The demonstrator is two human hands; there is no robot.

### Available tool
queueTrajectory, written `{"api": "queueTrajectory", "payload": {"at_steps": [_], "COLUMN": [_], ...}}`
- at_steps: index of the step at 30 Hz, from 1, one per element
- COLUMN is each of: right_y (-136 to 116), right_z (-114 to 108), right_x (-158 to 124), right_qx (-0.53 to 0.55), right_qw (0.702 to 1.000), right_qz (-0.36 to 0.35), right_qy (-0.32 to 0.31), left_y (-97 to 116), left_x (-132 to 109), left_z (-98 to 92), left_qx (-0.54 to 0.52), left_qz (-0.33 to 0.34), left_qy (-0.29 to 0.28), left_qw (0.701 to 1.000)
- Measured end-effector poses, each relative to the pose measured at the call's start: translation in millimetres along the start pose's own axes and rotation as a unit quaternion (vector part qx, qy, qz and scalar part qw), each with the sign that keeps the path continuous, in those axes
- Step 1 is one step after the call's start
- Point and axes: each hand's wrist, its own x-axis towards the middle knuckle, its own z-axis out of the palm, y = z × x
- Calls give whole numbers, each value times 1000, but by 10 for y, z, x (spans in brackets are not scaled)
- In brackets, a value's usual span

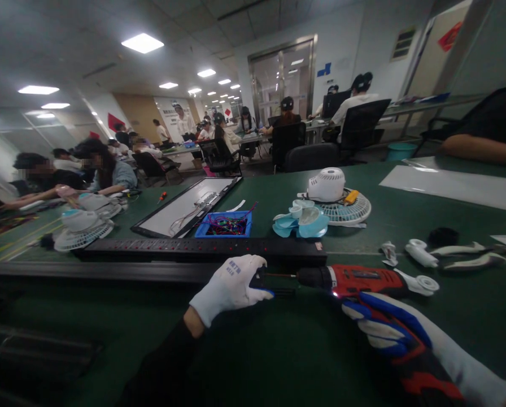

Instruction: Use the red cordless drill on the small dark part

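Note:
My right hand (388,328), in a blue, white and red glove, is wrapped round the grip of a red electric screwdriver (354,280) lying level over the green table. Its thin bit points left into a small dark part (259,278). My left hand (231,285), in a white glove, is closed on that part and holds it against the bit's tip. Both hands sit just in front of a long black power strip (202,247).
Behind the strip are a blue tray of coloured wires (227,224), a framed white panel (185,206), a taken-apart white fan with blue blades (321,209) and white handle parts (452,254). Another fan (83,226) lies left. Several people sit at tables beyond.

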Motion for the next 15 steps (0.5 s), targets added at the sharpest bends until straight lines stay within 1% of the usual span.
{"api": "queueTrajectory", "payload": {"at_steps": [5,12,15], "right_y": [-3,2,6], "right_z": [46,37,45], "right_x": [-10,-27,-36], "right_qx": [6,-7,-9], "right_qw": [1000,1000,1000], "right_qz": [4,7,-1], "right_qy": [5,17,17], "left_y": [25,23,28], "left_x": [3,0,-1], "left_z": [-17,-23,-29], "left_qx": [3,-1,-2], "left_qz": [10,0,0], "left_qy": [2,-4,-4], "left_qw": [1000,1000,1000]}}
